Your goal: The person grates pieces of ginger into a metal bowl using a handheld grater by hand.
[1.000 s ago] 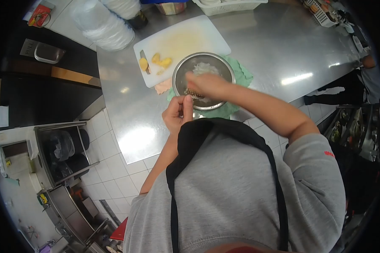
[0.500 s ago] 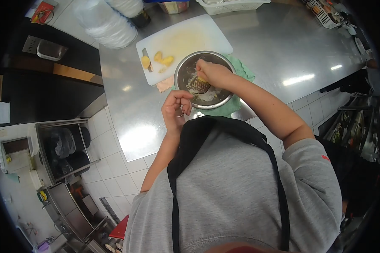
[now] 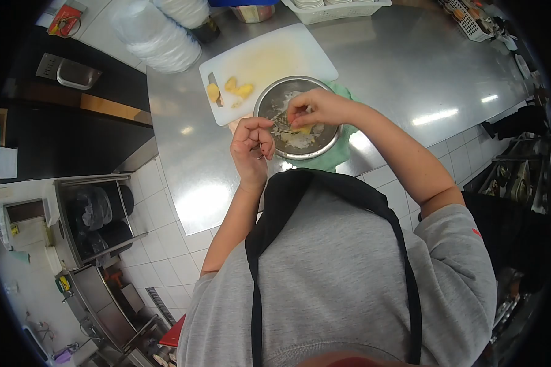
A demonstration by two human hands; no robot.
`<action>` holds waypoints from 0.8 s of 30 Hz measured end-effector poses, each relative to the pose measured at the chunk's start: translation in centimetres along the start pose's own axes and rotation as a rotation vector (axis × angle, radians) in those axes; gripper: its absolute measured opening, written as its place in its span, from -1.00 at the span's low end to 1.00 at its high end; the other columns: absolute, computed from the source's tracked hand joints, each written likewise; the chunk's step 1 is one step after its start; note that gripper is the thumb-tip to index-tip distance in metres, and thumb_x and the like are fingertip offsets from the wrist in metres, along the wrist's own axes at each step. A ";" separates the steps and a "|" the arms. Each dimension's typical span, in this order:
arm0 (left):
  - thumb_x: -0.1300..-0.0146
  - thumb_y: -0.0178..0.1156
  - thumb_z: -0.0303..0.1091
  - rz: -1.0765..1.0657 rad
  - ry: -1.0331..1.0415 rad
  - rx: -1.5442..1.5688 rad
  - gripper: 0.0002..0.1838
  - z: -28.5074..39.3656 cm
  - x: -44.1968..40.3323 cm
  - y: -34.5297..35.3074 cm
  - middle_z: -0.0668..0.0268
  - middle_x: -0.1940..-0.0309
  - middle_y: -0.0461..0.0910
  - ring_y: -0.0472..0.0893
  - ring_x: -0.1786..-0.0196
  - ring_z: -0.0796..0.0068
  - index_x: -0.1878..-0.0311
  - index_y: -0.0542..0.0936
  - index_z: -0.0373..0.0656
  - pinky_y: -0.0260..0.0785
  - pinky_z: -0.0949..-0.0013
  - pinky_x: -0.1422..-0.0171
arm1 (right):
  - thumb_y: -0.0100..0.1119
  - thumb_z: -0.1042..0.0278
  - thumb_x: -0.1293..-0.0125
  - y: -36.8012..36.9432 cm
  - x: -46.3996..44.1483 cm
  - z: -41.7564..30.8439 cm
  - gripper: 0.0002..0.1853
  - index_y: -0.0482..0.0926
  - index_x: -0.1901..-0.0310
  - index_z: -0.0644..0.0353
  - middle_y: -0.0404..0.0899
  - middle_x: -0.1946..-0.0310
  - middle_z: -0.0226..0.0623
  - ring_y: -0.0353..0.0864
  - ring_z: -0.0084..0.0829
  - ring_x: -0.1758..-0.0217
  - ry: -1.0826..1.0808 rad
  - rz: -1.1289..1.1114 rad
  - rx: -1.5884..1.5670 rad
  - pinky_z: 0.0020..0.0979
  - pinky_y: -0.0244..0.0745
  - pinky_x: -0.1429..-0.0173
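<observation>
My right hand (image 3: 318, 109) is over a steel mixing bowl (image 3: 333, 145), its fingers pinching a yellow piece of peeled ginger (image 3: 301, 129). Under that hand lies a metal grater (image 3: 283, 127), mostly covered by the fingers. At the bowl's left rim, my left hand (image 3: 251, 142) has curled fingers, with the fingertips at the grater's near end; the grip itself is partly hidden. Pale grated shreds (image 3: 300, 142) cling to the bowl's inside. Several yellow ginger pieces (image 3: 243, 92) rest on the white cutting board (image 3: 288, 52) behind the bowl.
A green cloth (image 3: 343, 147) lies beneath the bowl on the steel table (image 3: 398, 73). Stacked plastic containers (image 3: 159, 40) stand at the back left. A white basket (image 3: 343, 11) sits along the back edge, and another basket (image 3: 468, 24) is at the far right.
My right hand has shifted slightly right and down, exposing more of the yellow piece and covering more of the grater. My left hand has risen slightly along the rim.
</observation>
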State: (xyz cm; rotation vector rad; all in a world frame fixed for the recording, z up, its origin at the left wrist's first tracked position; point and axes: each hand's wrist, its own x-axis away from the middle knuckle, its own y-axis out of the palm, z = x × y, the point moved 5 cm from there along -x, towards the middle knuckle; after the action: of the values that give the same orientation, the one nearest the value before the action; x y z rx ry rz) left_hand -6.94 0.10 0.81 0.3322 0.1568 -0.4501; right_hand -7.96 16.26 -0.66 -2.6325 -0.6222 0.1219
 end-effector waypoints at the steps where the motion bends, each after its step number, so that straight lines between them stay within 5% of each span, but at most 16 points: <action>1: -0.06 -0.31 0.50 -0.005 -0.001 0.002 -0.13 -0.1 0.0 0.0 0.44 0.77 0.17 0.13 0.72 0.67 0.24 0.40 -0.31 0.01 0.60 0.61 | 0.20 0.32 -0.11 -0.4 0.2 0.6 -0.84 0.52 0.34 0.22 0.51 0.46 -0.45 0.43 -0.59 0.35 0.062 -0.014 0.000 -0.52 0.34 0.20; 7: -0.06 -0.30 0.50 0.001 0.002 -0.009 -0.13 0.1 0.0 0.2 0.44 0.76 0.18 0.14 0.70 0.67 0.24 0.40 -0.31 0.00 0.61 0.60 | 0.24 0.32 -0.07 0.9 -1.0 -2.2 -0.82 0.51 0.36 0.22 0.51 0.48 -0.44 0.44 -0.59 0.36 -0.093 0.113 -0.037 -0.50 0.34 0.22; 11: -0.10 -0.25 0.45 -0.006 0.004 0.007 -0.17 -0.6 0.4 -0.3 0.44 0.73 0.20 0.16 0.67 0.69 0.23 0.39 -0.33 0.02 0.61 0.59 | 0.25 0.29 -0.07 0.4 -0.7 0.6 -0.79 0.46 0.36 0.20 0.46 0.58 -0.41 0.41 -0.60 0.51 -0.006 0.163 0.131 -0.52 0.32 0.37; 14: -0.14 -0.21 0.39 -0.066 0.022 0.008 -0.21 -0.5 0.8 0.0 0.44 0.70 0.22 0.18 0.65 0.71 0.21 0.39 -0.36 0.05 0.61 0.57 | 0.23 0.31 -0.10 -1.2 -0.4 4.0 -0.77 0.39 0.35 0.18 0.40 0.64 -0.47 0.36 -0.65 0.59 0.143 0.425 0.057 -0.57 0.24 0.52; 20: -0.18 -0.18 0.33 -0.124 0.036 -0.086 -0.24 0.1 1.2 0.2 0.42 0.68 0.25 0.23 0.62 0.68 0.22 0.40 -0.39 0.08 0.61 0.53 | 0.20 0.38 -0.10 0.1 -0.1 5.4 -0.78 0.38 0.26 0.20 0.47 0.57 -0.36 0.46 -0.61 0.64 0.260 0.345 -0.269 -0.51 0.31 0.57; 24: -0.21 -0.18 0.28 -0.121 0.049 -0.088 -0.28 0.2 1.2 0.2 0.43 0.69 0.24 0.23 0.63 0.69 0.24 0.41 -0.39 0.07 0.61 0.54 | 0.15 0.35 -0.14 0.8 0.2 4.7 -0.78 0.37 0.21 0.17 0.50 0.49 -0.25 0.54 -0.40 0.56 0.270 0.287 -0.027 -0.35 0.38 0.48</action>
State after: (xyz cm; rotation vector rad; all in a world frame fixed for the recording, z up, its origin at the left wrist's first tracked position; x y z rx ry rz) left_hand -5.77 -0.31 0.75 0.2479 0.2447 -0.5532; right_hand -8.34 17.53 -5.23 -2.6842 -0.1560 -0.1564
